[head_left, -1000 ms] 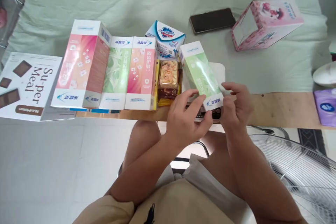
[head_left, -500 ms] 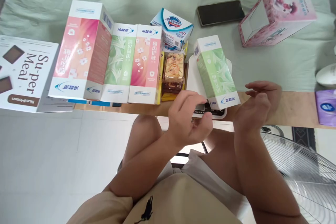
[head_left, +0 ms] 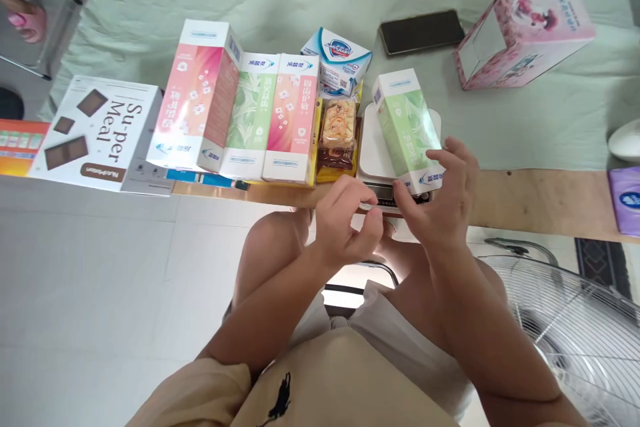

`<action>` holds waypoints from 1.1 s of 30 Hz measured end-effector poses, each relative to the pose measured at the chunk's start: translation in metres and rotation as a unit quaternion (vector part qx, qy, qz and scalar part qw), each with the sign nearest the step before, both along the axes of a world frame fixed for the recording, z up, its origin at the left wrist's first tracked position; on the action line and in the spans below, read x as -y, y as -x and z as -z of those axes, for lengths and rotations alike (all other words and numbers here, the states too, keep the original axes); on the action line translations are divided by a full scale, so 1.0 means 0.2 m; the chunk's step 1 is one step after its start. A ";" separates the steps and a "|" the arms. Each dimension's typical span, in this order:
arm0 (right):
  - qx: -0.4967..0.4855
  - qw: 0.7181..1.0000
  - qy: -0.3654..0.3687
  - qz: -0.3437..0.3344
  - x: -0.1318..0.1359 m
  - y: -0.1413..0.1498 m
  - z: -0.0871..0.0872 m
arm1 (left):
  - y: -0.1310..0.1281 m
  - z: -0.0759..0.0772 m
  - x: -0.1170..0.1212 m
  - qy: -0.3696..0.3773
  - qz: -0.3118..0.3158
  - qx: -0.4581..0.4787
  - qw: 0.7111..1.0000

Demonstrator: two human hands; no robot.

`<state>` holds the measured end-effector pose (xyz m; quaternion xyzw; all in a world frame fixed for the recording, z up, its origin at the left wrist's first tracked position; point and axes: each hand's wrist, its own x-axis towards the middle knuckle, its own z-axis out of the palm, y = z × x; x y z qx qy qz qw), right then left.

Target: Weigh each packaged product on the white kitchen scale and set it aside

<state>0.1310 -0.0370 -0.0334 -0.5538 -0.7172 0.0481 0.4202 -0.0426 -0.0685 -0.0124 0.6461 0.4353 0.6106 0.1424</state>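
1. Green and white, the long cardboard box (head_left: 407, 123) lay aslant on a white, round-cornered plastic scale (head_left: 371, 140), its near end between the right hand's thumb and forefinger.
2. The right hand (head_left: 445, 210) had its thumb and forefinger spread around that end; whether they pressed on it, I cannot tell.
3. The left hand (head_left: 343, 223) was half curled at the scale's near edge, with thumb and forefinger apart and nothing pinched between them.
4. Just beyond the left hand lay a clear-wrapped, pale yellow snack (head_left: 339, 123); farther beyond was a blue-and-white soap carton (head_left: 340, 57).
5. Beyond the right hand lay a flat black phone (head_left: 423, 32), with a pink floral cardboard box (head_left: 525, 40) right of it.
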 end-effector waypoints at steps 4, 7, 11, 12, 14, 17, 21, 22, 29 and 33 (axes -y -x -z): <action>-0.037 0.998 0.050 0.020 -0.01 -0.02 0.00 | 0.01 0.02 0.01 0.006 0.014 -0.038 0.999; -0.044 0.998 0.051 0.007 -0.02 -0.02 -0.01 | 0.01 0.01 0.00 0.011 0.022 -0.035 0.999; -0.098 0.994 0.041 0.034 -0.02 -0.02 -0.04 | -0.03 0.01 -0.01 0.021 0.022 -0.014 0.999; -0.125 0.991 0.030 0.041 -0.03 -0.02 -0.04 | -0.03 0.02 -0.02 0.021 0.024 -0.014 0.999; -0.177 0.983 -0.023 0.047 -0.05 -0.03 -0.03 | -0.04 0.00 -0.03 0.005 0.013 -0.017 1.000; -0.202 0.966 -0.160 0.026 -0.07 -0.04 -0.02 | 0.02 -0.09 -0.04 -0.078 -0.041 -0.003 0.996; -0.187 0.950 -0.252 0.004 -0.01 0.10 -0.14 | 0.29 -0.32 -0.04 -0.186 -0.190 0.071 0.961; -0.175 0.959 -0.222 0.000 0.02 0.17 -0.19 | 0.38 -0.36 -0.04 -0.171 -0.219 0.081 0.957; -0.132 0.981 -0.108 -0.092 0.07 0.65 -0.40 | 0.92 -0.12 -0.14 -0.223 -0.306 0.158 0.912; -0.073 0.992 -0.091 -0.053 0.03 0.77 -0.34 | 0.98 0.03 -0.13 -0.081 -0.250 0.156 0.952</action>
